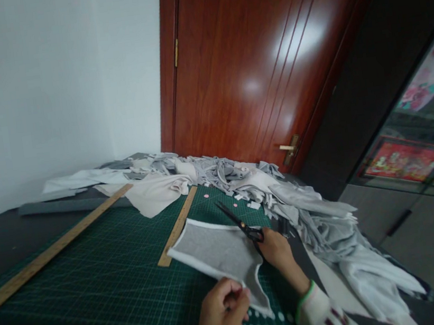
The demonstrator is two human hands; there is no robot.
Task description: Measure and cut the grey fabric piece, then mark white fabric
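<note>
My right hand [277, 248] is closed around the handles of a pair of black scissors [232, 215], whose blades point away to the upper left over the mat. Below them lies a piece of grey fabric [218, 245] with pale, curled edges and a curved cut-out on its right side. My left hand [225, 310] pinches the near edge of this fabric between thumb and fingers. Under it all is a green cutting mat [114, 266] with a printed grid.
A long wooden ruler [60, 244] lies across the mat's left, and a shorter ruler [179, 226] sits beside the fabric. Fabric scraps [226, 172] are heaped along the back and right. A beige cloth [157, 191] overlaps the mat's far edge. Behind stands a wooden door [245, 73].
</note>
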